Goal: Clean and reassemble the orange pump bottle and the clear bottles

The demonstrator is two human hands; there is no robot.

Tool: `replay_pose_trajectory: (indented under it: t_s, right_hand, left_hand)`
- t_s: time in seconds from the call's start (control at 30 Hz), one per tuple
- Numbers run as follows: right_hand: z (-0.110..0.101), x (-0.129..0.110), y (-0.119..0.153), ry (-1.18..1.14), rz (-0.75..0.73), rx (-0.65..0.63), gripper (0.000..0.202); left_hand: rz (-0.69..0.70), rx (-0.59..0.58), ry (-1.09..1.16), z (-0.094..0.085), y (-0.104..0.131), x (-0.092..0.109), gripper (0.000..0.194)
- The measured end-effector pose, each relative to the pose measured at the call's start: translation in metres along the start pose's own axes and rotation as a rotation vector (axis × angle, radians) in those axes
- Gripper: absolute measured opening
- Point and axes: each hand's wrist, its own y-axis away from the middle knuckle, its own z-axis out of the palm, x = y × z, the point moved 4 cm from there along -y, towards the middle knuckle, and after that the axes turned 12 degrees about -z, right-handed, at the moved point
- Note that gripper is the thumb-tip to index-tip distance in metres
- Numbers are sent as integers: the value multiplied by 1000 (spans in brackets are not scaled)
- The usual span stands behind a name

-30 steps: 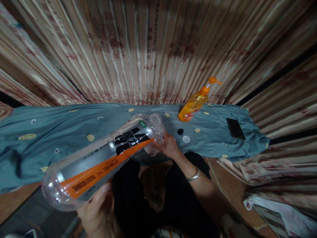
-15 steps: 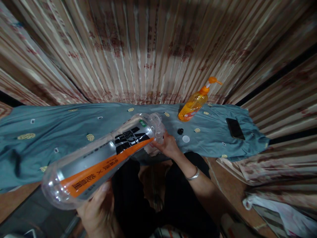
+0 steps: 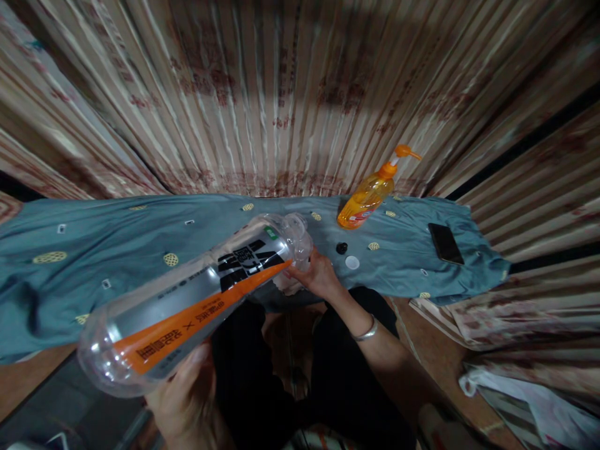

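Observation:
A large clear plastic bottle (image 3: 201, 306) with a silver, black and orange label lies tilted in the air, its base at the lower left. My left hand (image 3: 190, 387) grips it from below near the base. My right hand (image 3: 319, 275) is closed at the neck end, beside a clear, rounded plastic piece (image 3: 297, 234); whether that piece is separate from the bottle I cannot tell. Something pale and crumpled (image 3: 287, 282) shows under the right fingers. Just right of that hand, a small black cap (image 3: 342, 248) and a white disc (image 3: 352, 262) rest on the cloth.
An orange pump bottle (image 3: 366, 200) stands at the back of the teal cloth (image 3: 140, 228). A dark phone (image 3: 445, 243) lies at the right. Striped curtains (image 3: 281, 94) hang behind and on both sides. My legs are below the cloth's front edge.

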Motion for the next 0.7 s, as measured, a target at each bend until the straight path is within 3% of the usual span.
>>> replay_pose_trajectory:
  t_s: [0.27, 0.47, 0.7]
  right_hand:
    - [0, -2, -1, 57, 11, 6, 55]
    - [0, -2, -1, 34, 32, 3, 56]
    - [1, 0, 0, 6, 46, 0, 58]
  left_hand:
    - [19, -35, -37, 4, 3, 3, 64]
    - [-13, -22, -40, 5, 9, 6, 45]
    - [2, -19, -32, 4, 7, 5, 46]
